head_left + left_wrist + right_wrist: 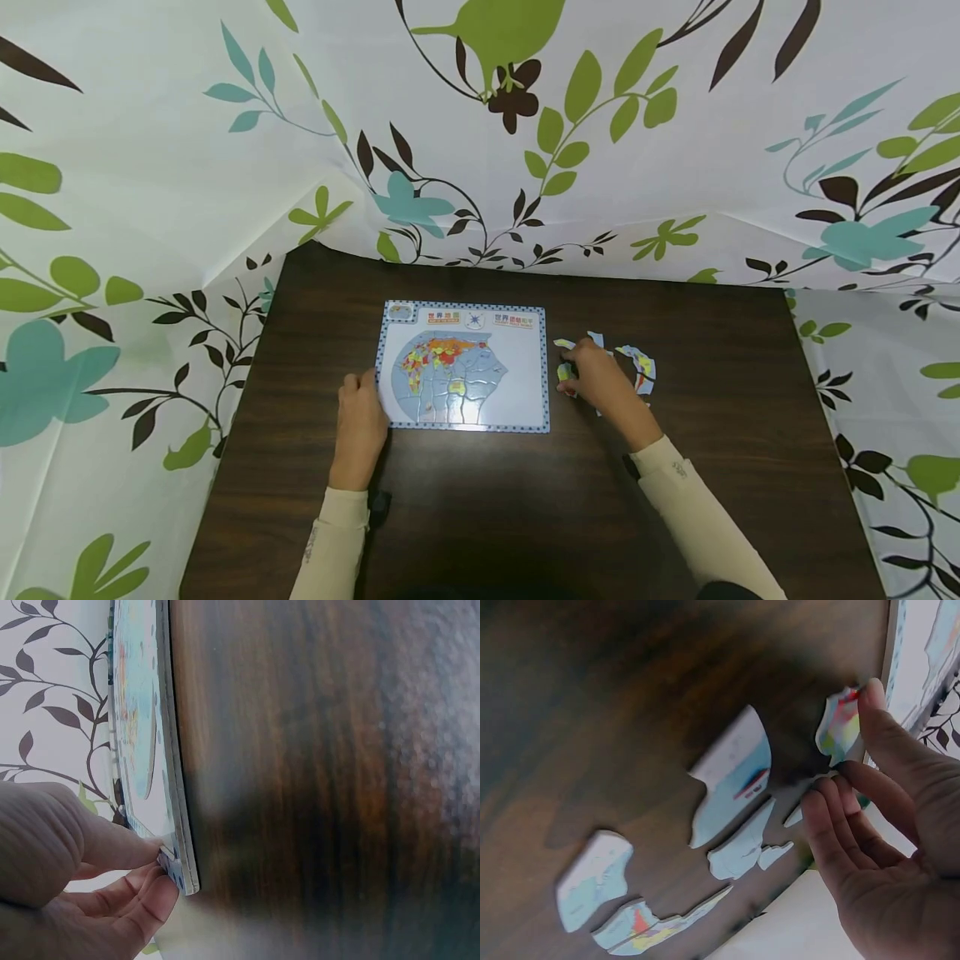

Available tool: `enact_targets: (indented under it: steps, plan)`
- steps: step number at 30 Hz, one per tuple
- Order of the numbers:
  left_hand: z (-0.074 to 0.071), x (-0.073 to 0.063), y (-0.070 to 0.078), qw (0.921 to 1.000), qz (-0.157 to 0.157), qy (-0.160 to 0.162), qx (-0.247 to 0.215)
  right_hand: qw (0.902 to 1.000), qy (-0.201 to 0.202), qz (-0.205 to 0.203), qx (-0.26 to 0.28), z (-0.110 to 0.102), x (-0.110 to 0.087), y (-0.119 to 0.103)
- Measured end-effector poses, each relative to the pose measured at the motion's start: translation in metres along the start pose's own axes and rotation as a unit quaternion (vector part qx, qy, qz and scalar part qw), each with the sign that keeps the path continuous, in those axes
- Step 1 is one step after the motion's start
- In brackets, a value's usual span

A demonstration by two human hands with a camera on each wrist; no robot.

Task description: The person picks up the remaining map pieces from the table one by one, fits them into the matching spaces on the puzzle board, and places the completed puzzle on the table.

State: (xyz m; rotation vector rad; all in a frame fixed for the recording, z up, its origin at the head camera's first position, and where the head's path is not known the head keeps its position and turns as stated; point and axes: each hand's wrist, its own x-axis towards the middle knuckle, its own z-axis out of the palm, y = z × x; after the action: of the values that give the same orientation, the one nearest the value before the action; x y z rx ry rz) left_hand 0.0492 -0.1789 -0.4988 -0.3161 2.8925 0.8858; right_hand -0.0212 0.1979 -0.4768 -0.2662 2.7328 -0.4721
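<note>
A world map jigsaw board (517, 379) with a blue dotted border lies on the dark table, its left and middle part filled with joined pieces (442, 367). My left hand (360, 425) is at its near left corner; in the left wrist view the thumb (124, 844) and fingers pinch the board's corner (184, 874). To the right of the board, my right hand (600, 379) pinches a yellow, green and red puzzle piece (841, 726) between thumb and index finger. The other fingers of that hand are bent.
Loose puzzle pieces lie around and beyond the right hand, among them a white and blue one (735, 776), a smaller one (596, 877) and a long colourful one (656, 926). Behind the table (465, 500) hangs a leaf-patterned cloth (480, 150).
</note>
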Motion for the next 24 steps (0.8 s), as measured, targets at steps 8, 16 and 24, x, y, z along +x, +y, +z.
enact_targets:
  steps: [8, 16, 24]
  plan:
    - [0.0, 0.0, 0.0, 1.0, -0.002, 0.008, 0.0, 0.9995, 0.029, -0.007, 0.002, 0.006, -0.007, 0.001]
    - [0.001, 0.0, 0.001, 0.9999, -0.012, -0.001, 0.002, 0.9968, 0.028, -0.023, 0.071, 0.005, -0.002, 0.004]
    - [0.002, 0.001, 0.0, 0.9999, -0.005, 0.009, -0.001, 0.991, 0.036, -0.026, 0.126, -0.009, 0.01, -0.008]
